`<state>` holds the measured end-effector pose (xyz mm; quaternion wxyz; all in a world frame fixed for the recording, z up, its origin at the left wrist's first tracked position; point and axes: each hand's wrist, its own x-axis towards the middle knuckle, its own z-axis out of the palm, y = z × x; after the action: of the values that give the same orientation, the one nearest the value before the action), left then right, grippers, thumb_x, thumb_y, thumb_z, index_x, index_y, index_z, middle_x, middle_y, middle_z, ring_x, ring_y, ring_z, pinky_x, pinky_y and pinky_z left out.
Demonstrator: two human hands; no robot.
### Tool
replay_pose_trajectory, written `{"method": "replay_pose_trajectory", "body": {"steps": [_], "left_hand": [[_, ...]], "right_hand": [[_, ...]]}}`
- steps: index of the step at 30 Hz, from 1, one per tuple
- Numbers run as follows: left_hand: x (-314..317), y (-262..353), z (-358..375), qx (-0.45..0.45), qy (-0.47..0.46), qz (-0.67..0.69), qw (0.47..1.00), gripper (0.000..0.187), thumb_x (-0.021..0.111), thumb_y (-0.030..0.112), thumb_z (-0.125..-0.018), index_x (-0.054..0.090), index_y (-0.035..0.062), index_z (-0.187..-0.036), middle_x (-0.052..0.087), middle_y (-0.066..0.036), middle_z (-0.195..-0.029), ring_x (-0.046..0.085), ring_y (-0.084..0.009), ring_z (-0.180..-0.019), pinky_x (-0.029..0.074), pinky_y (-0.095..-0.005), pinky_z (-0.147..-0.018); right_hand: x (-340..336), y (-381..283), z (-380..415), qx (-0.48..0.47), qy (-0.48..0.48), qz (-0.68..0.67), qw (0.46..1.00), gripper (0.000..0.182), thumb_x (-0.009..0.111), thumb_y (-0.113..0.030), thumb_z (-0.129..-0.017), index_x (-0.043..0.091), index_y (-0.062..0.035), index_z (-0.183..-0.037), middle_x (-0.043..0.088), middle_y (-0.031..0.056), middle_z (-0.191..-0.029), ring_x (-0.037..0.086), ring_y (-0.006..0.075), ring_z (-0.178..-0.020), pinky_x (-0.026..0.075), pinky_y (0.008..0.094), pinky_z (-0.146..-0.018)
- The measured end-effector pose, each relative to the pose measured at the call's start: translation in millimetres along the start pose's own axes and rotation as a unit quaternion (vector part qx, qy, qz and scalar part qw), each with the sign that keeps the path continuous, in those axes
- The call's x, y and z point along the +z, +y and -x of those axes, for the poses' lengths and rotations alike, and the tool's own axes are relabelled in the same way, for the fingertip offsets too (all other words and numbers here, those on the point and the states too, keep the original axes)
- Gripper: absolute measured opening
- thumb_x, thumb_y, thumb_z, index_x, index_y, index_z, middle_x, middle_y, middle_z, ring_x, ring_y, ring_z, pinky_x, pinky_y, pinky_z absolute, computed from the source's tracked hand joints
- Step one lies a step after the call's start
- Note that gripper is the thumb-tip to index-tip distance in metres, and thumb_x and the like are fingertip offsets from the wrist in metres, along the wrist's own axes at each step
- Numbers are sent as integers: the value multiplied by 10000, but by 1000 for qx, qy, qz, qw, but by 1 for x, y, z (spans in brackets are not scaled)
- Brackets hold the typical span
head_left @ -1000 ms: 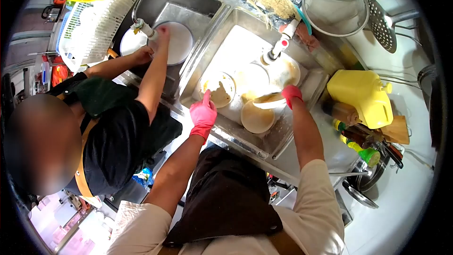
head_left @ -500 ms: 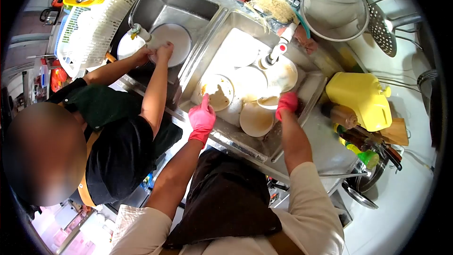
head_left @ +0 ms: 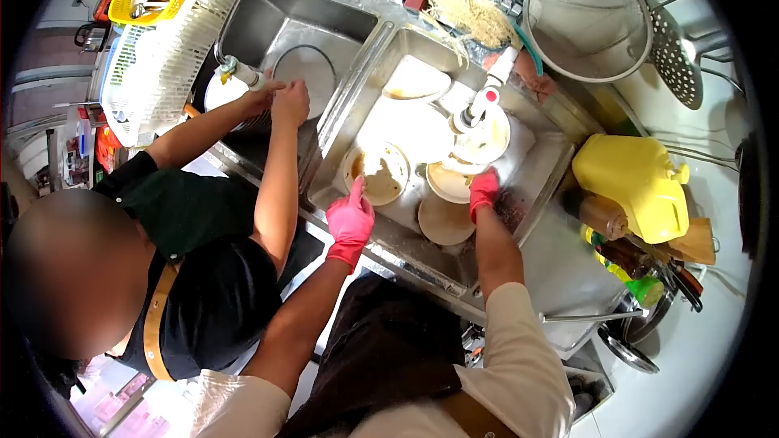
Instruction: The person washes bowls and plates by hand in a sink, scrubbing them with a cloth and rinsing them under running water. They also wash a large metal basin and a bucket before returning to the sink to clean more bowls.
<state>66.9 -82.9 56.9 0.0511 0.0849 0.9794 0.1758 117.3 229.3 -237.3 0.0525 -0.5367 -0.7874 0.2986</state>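
Note:
My left hand (head_left: 350, 223), in a pink rubber glove, is closed at the near rim of a white bowl (head_left: 377, 172) with brown food residue. One finger lies over that rim; the others are partly hidden. My right hand (head_left: 484, 192), also gloved in pink, grips the right edge of a soiled white bowl (head_left: 448, 182). Below it sits another shallow bowl (head_left: 445, 221), and above it a stained bowl (head_left: 487, 139) under the faucet (head_left: 471, 116). Several white dishes fill the steel sink (head_left: 320, 186); glare blurs some outlines.
At the left basin (head_left: 256, 12), a co-worker's hands (head_left: 280, 101) are near a round dish (head_left: 307, 73). A white basket (head_left: 166, 57) stands far left. Right of my sink are a yellow jug (head_left: 629, 182) and bottles; a strainer (head_left: 588, 20) lies beyond.
My right hand's bowl now shows more of its inside, and the hand sits slightly further left. My left hand stays at its bowl. The co-worker's hands have shifted off the round dish's middle.

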Motion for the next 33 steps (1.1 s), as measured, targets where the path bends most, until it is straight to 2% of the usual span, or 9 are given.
{"method": "replay_pose_trajectory", "body": {"steps": [7, 11, 13, 19, 23, 26, 30, 31, 33], "left_hand": [[2, -3, 5, 4, 8, 20, 1000, 479, 586, 98, -759, 513, 136, -1232, 686, -60, -933, 638, -261, -713, 493, -368, -695], [11, -12, 3, 14, 12, 27, 999, 490, 576, 101, -767, 503, 124, -1250, 687, -58, -927, 629, -266, -703, 489, -367, -702], [9, -12, 4, 15, 8, 18, 1000, 494, 576, 100, -766, 504, 126, -1254, 687, -59, -925, 632, -266, -719, 490, -364, -704], [7, -8, 2, 11, 10, -7, 1000, 462, 577, 125, -764, 511, 132, -1221, 684, -68, -838, 636, -254, -693, 483, -367, -692], [-1, -3, 0, -6, -18, -40, 999, 421, 553, 156, -780, 515, 134, -1199, 678, -75, -816, 641, -241, -703, 463, -352, -702], [4, -5, 4, -5, -5, -25, 1000, 435, 564, 150, -768, 517, 136, -1200, 683, -67, -849, 640, -245, -709, 461, -354, -716], [3, -5, 1, -2, -9, -21, 1000, 441, 568, 145, -765, 518, 135, -1203, 685, -56, -909, 639, -245, -731, 463, -357, -722], [4, -6, 1, -5, -14, -27, 1000, 439, 567, 148, -767, 517, 133, -1202, 684, -55, -919, 639, -245, -735, 462, -357, -722], [3, -5, 1, -24, -37, -35, 998, 450, 563, 142, -788, 509, 171, -1233, 685, -23, -949, 642, -237, -764, 465, -355, -752]], "right_hand": [[-32, -55, 6, -208, -203, 179, 940, 205, 506, -179, -848, 636, -38, -920, 647, 176, -916, 627, 326, -797, 502, 372, -680], [70, -8, 17, -83, 39, -234, 968, 227, 502, -182, -867, 595, -24, -1001, 625, 177, -1034, 615, 302, -895, 480, 341, -761], [71, -21, 23, -48, 94, 196, 975, 200, 473, -149, -891, 604, -67, -1018, 636, 75, -1015, 591, 186, -918, 454, 349, -785], [23, -54, -14, 68, 210, -551, 805, 56, 591, -59, -796, 557, -36, -833, 603, 97, -789, 555, 196, -660, 455, 325, -606], [-15, -64, -39, -264, 66, 77, 959, 246, 514, -191, -871, 568, -12, -1031, 611, 131, -1010, 601, 224, -862, 486, 320, -702], [-49, -99, -44, -360, -19, 804, 473, 461, 373, -375, -954, 497, -8, -1204, 539, 99, -1209, 534, 204, -1076, 443, 355, -893], [43, -37, -86, -289, -20, 750, 594, 563, 465, -281, -912, 342, 62, -1341, 331, 273, -1389, 400, 350, -1249, 265, 427, -1078], [16, -50, -59, -300, 105, 422, 849, 509, 486, -242, -884, 375, 10, -1313, 438, 219, -1280, 483, 318, -1135, 358, 435, -958], [-2, -58, -30, -255, 212, 14, 943, 468, 507, -203, -857, 408, -43, -1285, 545, 164, -1170, 567, 287, -1020, 451, 443, -837]]}}
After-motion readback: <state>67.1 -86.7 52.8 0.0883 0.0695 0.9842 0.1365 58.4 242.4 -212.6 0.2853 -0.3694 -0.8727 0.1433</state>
